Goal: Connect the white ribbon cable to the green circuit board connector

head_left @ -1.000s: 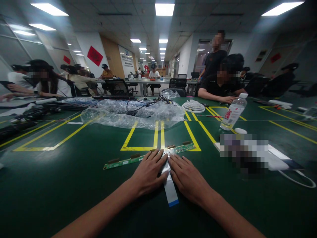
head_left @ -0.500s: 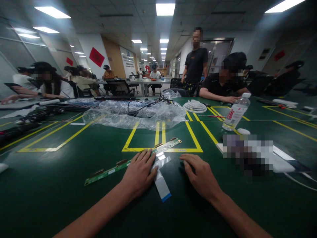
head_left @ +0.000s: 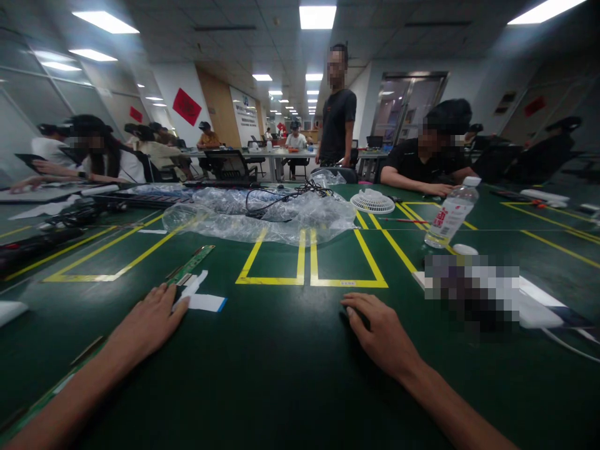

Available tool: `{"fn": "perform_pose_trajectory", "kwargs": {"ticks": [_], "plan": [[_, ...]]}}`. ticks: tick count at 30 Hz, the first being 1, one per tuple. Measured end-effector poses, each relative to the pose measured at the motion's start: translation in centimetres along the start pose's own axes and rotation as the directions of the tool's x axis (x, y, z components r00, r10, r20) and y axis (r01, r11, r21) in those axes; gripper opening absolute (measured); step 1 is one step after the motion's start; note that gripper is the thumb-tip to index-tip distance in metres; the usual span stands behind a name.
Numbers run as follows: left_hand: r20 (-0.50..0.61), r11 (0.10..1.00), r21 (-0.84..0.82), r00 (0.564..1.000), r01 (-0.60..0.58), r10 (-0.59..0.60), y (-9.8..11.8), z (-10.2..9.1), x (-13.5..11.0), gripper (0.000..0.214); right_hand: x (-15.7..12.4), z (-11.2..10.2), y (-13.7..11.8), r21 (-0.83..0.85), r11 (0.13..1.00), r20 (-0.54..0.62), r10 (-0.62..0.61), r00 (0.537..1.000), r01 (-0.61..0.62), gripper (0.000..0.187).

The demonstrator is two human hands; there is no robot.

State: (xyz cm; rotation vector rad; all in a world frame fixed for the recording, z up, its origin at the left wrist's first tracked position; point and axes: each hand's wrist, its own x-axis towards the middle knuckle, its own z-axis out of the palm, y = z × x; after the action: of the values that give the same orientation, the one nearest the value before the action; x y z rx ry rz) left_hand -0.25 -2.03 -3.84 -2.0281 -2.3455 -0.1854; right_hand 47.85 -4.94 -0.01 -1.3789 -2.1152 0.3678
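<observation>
My left hand (head_left: 149, 317) lies flat on a long narrow green circuit board (head_left: 191, 263), which runs from the upper right of the hand down under my forearm to the lower left. A white flat ribbon cable with a blue tip (head_left: 201, 301) sticks out from the board just right of my fingertips. My right hand (head_left: 379, 331) rests on the dark green table (head_left: 281, 362), fingers loosely curled and apart, holding nothing.
Crumpled clear plastic wrap (head_left: 262, 215) with a black cable lies beyond yellow floor-tape boxes (head_left: 312, 281). A small white fan (head_left: 373, 201) and a water bottle (head_left: 450, 214) stand to the right, with a blurred white object (head_left: 473, 289) nearer. Several people sit or stand around the tables.
My left hand has slid the circuit board and its ribbon cable far to the left and turned it. My right hand has let go and stays on the table.
</observation>
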Motion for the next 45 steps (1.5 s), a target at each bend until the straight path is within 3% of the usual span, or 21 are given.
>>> {"fn": "perform_pose_trajectory", "kwargs": {"ticks": [4,11,19,25,31,37,41,45], "plan": [[0.084,0.998,0.051,0.995,0.043,-0.047,0.5,-0.3,0.3,0.085,-0.1,0.1,0.4,-0.011,1.000,0.011,-0.009,1.000,0.010,0.030],[0.103,0.992,0.094,0.990,0.084,-0.094,0.7,-0.6,0.3,0.094,-0.1,0.0,0.2,-0.022,1.000,0.031,-0.009,0.999,0.010,0.029],[0.042,0.984,0.156,0.994,0.090,-0.098,1.9,-1.2,-0.3,0.086,0.0,0.1,0.2,-0.025,1.000,0.032,-0.018,0.999,0.019,0.030],[-0.034,0.989,0.148,0.999,0.017,-0.012,2.1,-1.0,-0.7,0.074,0.0,0.1,0.2,-0.026,1.000,0.036,-0.017,0.999,0.018,0.031],[0.046,0.995,0.067,0.996,0.076,-0.079,1.7,-1.2,-0.6,0.086,-0.1,0.0,0.1,-0.028,0.999,0.039,-0.015,0.999,0.016,0.031],[0.009,0.987,0.107,0.993,0.116,-0.118,1.6,-1.4,-0.7,0.090,0.0,0.0,0.1,-0.026,1.000,0.041,-0.013,0.999,0.014,0.031],[0.012,0.990,0.140,1.000,0.004,-0.005,2.0,-1.1,-0.3,0.077,0.0,0.1,0.2,-0.025,1.000,0.046,-0.014,0.999,0.015,0.031],[0.058,0.981,0.071,0.983,-0.179,0.176,4.2,-1.4,-0.3,0.065,0.0,0.2,0.2,-0.031,0.999,0.042,-0.026,0.999,0.028,0.030]]}}
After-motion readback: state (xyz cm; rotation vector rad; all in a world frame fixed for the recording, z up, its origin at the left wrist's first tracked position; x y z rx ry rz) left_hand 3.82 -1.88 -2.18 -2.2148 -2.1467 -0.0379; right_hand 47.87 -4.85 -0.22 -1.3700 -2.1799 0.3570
